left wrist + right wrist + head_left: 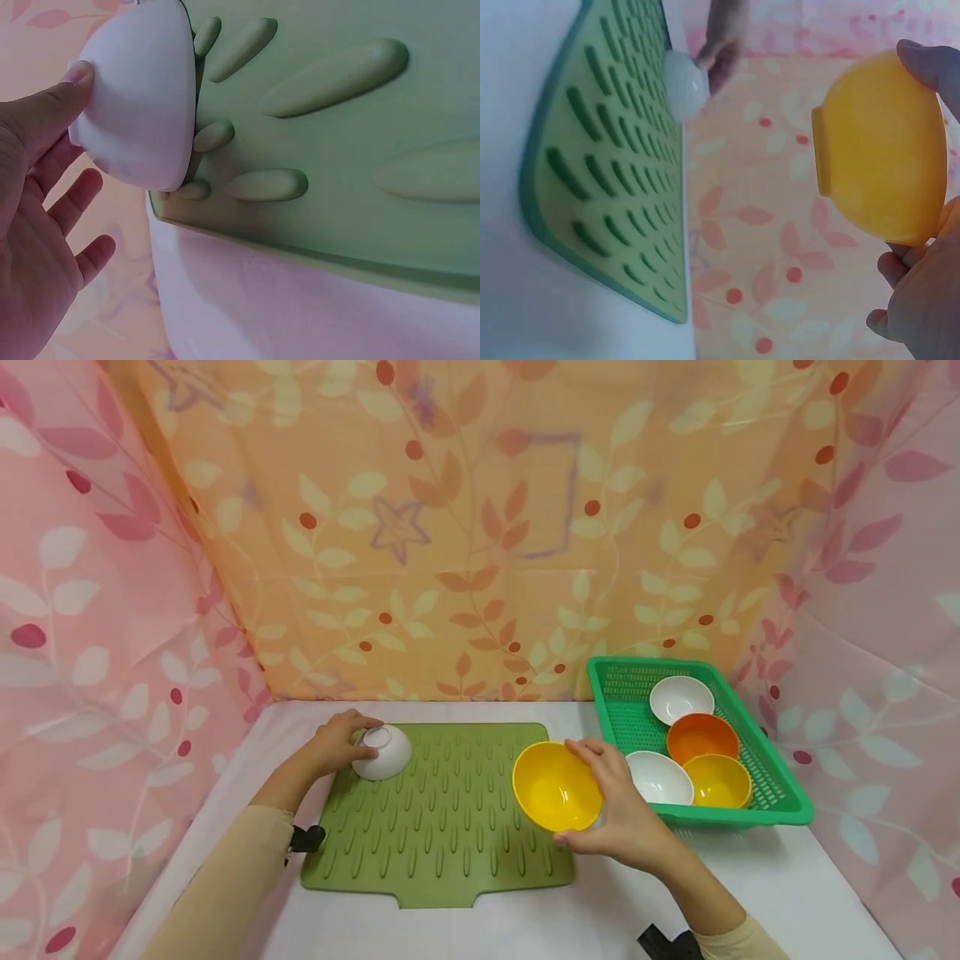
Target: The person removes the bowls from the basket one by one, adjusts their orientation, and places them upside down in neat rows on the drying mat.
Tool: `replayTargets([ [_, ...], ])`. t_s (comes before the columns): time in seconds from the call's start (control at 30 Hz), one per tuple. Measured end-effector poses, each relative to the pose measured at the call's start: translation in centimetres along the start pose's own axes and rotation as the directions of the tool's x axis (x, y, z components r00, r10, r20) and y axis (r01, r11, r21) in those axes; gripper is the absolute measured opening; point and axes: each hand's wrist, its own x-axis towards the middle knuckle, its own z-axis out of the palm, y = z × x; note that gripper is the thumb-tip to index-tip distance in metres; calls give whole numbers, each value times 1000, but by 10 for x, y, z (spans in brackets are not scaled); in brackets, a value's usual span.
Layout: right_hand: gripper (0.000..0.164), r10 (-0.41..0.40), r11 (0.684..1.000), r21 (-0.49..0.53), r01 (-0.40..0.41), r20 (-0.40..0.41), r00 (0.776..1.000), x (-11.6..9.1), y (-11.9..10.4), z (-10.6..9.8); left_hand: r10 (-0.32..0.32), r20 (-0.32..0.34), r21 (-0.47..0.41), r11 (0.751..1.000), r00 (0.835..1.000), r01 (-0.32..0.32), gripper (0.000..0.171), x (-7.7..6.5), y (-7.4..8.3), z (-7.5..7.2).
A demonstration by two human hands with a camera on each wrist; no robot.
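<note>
An upside-down white bowl (388,756) rests at the far left corner of the green drying mat (450,810). My left hand (339,745) pinches this bowl by its foot; the left wrist view shows the thumb (79,73) against the foot ring of the white bowl (142,97). Over the mat's right side, my right hand (618,814) holds a yellow bowl (557,787) by its rim, its inside facing the head camera. In the right wrist view, the yellow bowl (885,150) is raised off the mat, thumb and fingers at opposite sides of the rim.
At the back right stands a green plastic basket (780,785). It holds two white bowls (681,699), an orange bowl (702,737) and another yellow bowl (718,781). A patterned cloth (465,527) hangs behind the white-covered table (360,927), with pink cloth on both sides.
</note>
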Motion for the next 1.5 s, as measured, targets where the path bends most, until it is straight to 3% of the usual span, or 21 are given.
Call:
replayTargets([
  [0.3,113,34,998,47,-38,83,996,-5,0,40,-24,-6,-1,1000,1000,24,61,-7,4,0],
  [0.43,113,41,996,73,-50,121,992,-5,-1,51,-46,-28,-94,995,999,43,65,-13,5,0],
  [0.57,113,31,996,79,-42,136,990,-3,-4,56,-101,-56,-241,967,993,84,70,-24,17,-4],
  [0.7,114,25,997,74,-36,148,989,-3,-6,59,-163,-98,-402,909,982,111,71,-42,49,-12],
  [0.87,114,17,997,69,-27,143,990,-4,-6,61,-99,-107,-544,839,989,26,65,-66,102,-10],
  [0.97,115,-1,998,60,-7,132,991,-4,-5,62,-40,-31,-639,769,999,11,62,-79,132,3],
  [1.13,116,-33,999,38,29,113,993,-5,-5,61,-8,132,-772,626,991,108,65,-94,176,33],
  [1.2,116,-47,999,31,44,99,994,-6,-5,61,-6,177,-802,579,984,148,68,-98,189,43],
  [1.33,116,-63,998,30,61,75,995,-6,-5,59,12,232,-838,511,973,194,74,-103,205,56],
  [1.43,117,-86,996,34,84,59,995,-5,-5,57,18,252,-847,487,968,211,74,-104,210,61],
  [1.5,117,-102,994,31,100,49,994,-5,-5,56,22,262,-846,486,965,218,74,-104,211,64],
])
